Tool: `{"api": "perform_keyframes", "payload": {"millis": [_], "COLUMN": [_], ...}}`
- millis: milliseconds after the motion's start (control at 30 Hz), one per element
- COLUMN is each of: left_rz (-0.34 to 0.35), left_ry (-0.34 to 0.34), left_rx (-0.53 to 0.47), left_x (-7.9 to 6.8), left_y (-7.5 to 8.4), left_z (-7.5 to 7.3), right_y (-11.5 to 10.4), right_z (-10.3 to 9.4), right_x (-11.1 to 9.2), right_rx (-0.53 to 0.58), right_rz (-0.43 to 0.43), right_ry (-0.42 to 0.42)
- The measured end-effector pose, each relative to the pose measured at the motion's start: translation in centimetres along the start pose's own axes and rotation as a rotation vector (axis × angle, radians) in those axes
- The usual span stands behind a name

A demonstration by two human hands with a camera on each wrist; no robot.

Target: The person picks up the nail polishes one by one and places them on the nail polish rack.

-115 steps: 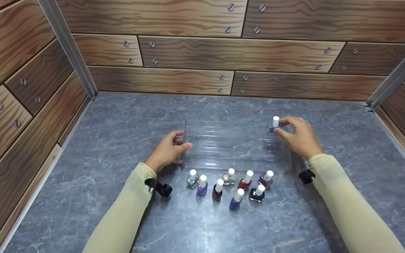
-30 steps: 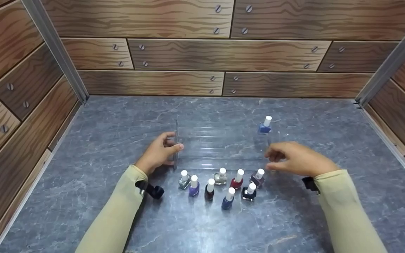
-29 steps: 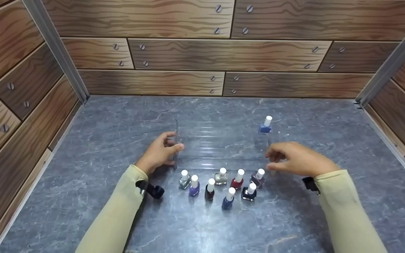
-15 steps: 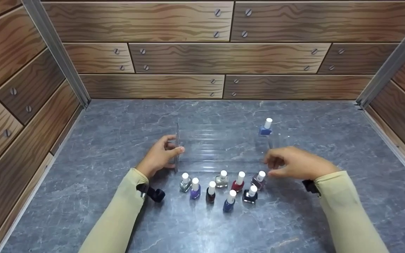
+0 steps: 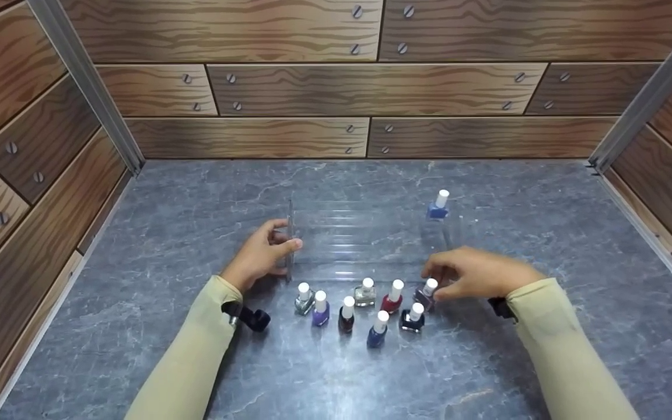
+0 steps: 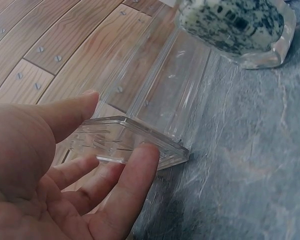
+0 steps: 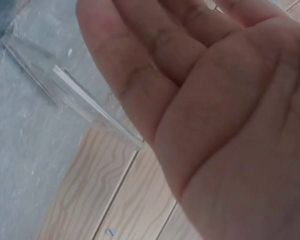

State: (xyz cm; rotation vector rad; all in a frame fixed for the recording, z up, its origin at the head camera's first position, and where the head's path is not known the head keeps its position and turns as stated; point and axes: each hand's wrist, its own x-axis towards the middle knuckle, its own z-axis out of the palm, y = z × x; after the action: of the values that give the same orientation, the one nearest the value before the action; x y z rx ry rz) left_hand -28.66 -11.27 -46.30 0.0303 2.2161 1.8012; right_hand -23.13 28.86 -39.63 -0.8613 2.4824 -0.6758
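Note:
My left hand (image 5: 263,254) holds the left end panel of a clear plastic tiered display rack (image 5: 345,272), thumb on its edge and fingers against the outer face, as the left wrist view shows. At the rack's front right, my right hand (image 5: 479,273) is at a plum nail polish bottle (image 5: 424,298), its thumb and fingers around the white cap without a visible grip. A blue nail polish bottle (image 5: 438,211) stands upright at the rack's far right. In the right wrist view the palm and fingers hide the plum bottle.
In front of the rack stand several more white-capped bottles, among them a red bottle (image 5: 391,303), a purple bottle (image 5: 320,317), a black bottle (image 5: 412,321) and a speckled bottle (image 6: 235,25). Wood-patterned walls (image 5: 371,87) enclose the marbled grey tabletop (image 5: 207,192).
My right hand released the blue bottle at the rack's far right, drew back toward me, then moved left to the plum bottle. My left hand keeps holding the rack's end.

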Motion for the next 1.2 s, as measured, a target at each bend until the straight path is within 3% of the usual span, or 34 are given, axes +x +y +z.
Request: {"api": "perform_keyframes", "payload": {"millis": [167, 533, 1000, 1200], "left_rz": [-0.011, -0.007, -0.014, -0.008], "left_ry": [-0.002, -0.012, -0.011, -0.015], "left_rx": [0.012, 0.003, -0.005, 0.004], "left_x": [-0.14, 0.03, -0.31, -0.27], "left_y": [0.15, 0.03, 0.01, 0.15], "left_z": [-0.06, -0.27, -0.25, -0.14], "right_y": [0.06, -0.04, -0.13, -0.5], "right_z": [0.14, 0.74, 0.88, 0.71], "right_x": [0.43, 1.05, 0.91, 0.56], "right_rx": [0.026, -0.049, -0.045, -0.046], "right_rz": [-0.008, -0.036, 0.01, 0.069], "right_ry": [-0.02, -0.008, -0.052, -0.047]}}
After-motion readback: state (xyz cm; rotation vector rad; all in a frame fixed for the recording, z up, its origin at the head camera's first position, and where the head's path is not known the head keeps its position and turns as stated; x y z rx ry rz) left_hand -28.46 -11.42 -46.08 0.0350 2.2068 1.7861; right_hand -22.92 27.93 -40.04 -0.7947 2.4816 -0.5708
